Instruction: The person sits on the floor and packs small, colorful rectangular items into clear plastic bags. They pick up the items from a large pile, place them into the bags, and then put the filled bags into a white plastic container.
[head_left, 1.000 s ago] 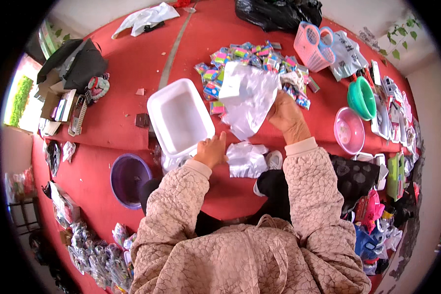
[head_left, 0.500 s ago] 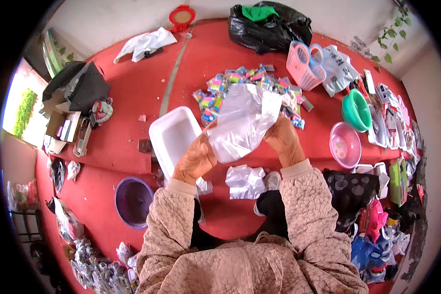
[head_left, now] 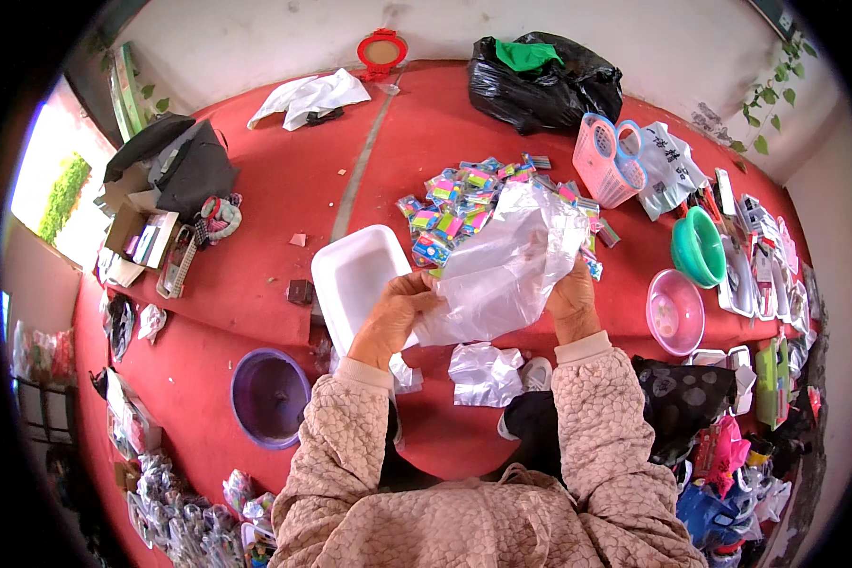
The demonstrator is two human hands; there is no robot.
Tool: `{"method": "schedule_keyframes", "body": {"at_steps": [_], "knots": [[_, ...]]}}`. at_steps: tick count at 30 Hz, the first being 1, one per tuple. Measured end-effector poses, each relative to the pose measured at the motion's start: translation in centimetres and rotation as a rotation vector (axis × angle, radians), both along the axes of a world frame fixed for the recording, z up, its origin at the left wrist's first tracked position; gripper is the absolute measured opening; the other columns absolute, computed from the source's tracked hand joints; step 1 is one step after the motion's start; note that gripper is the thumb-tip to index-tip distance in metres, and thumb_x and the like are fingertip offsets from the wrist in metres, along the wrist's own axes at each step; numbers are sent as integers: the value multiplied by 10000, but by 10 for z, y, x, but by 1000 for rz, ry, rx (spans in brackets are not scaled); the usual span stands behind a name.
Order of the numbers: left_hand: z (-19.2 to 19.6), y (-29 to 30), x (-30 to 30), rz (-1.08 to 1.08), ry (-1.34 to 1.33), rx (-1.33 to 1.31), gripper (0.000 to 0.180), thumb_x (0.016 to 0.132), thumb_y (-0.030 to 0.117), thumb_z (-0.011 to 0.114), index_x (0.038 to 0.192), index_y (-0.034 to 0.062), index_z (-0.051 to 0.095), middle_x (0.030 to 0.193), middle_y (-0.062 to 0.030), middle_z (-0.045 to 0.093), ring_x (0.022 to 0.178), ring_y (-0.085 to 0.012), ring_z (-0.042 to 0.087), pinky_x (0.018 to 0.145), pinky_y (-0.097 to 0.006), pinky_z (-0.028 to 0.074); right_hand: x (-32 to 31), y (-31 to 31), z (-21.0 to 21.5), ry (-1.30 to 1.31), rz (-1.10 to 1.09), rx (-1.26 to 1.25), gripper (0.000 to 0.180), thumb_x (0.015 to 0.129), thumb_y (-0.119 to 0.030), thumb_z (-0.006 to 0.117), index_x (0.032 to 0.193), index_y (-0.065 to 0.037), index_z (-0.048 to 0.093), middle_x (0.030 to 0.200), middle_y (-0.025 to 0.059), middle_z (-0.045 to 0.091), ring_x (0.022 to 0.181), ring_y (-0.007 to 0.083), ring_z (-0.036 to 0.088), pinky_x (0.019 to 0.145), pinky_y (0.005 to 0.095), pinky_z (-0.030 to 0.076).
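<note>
Left hand (head_left: pixel 395 317) risen to clear bag (head_left: pixel 502 270), white tray (head_left: pixel 350 275) bare

Red floor (head_left: pixel 256 204) carries: white tray (head_left: pixel 355 279) centre, packet pile (head_left: pixel 464 204) at 12, black bag (head_left: pixel 544 80) at 1, purple bowl (head_left: pixel 270 398) at 8, pink bowl (head_left: pixel 675 312) at 3.

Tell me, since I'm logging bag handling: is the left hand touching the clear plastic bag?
Touching. The head view shows the left hand with fingers closed on the edge of the clear plastic bag, no gap.
</note>
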State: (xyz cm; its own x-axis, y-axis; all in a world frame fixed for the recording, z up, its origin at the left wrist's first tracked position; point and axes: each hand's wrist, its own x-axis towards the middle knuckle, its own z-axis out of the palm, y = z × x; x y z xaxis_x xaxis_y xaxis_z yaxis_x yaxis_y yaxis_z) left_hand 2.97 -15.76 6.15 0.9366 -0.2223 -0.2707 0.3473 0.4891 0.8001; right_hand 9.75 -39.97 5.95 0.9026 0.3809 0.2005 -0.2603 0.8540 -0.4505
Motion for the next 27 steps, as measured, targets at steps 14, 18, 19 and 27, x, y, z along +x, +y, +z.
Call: {"method": "schedule_keyframes", "body": {"at_steps": [14,18,19,27], "knots": [[19,18,-6,138,-147,-116,83,806,134,583,804,59,547,742,18,560,660,-64,521,584,-193,394,3,2,11,186,-47,44,311,794,-117,539,1086,-13,510,1085,136,555,976,249,555,859,395,455],[28,7,-10,103,-140,-26,80,823,129,556,804,55,531,758,0,564,675,-88,544,579,-221,431,3,2,10,234,20,46,304,845,-139,464,1121,-13,484,1111,129,535,988,240,541,872,379,439],[24,12,-5,94,-213,61,68,830,109,532,793,52,525,784,-18,578,702,-103,568,591,-236,459,3,7,14,266,46,28,302,854,-141,448,1125,-10,477,1108,124,534,979,233,544,862,369,446],[22,3,-1,398,-552,923,129,849,91,487,771,-4,449,614,-49,467,444,-99,462,410,-219,404,-15,29,-33,-3,229,151,289,880,-277,412,1016,-50,527,914,65,578,798,190,567,669,330,483]]}}
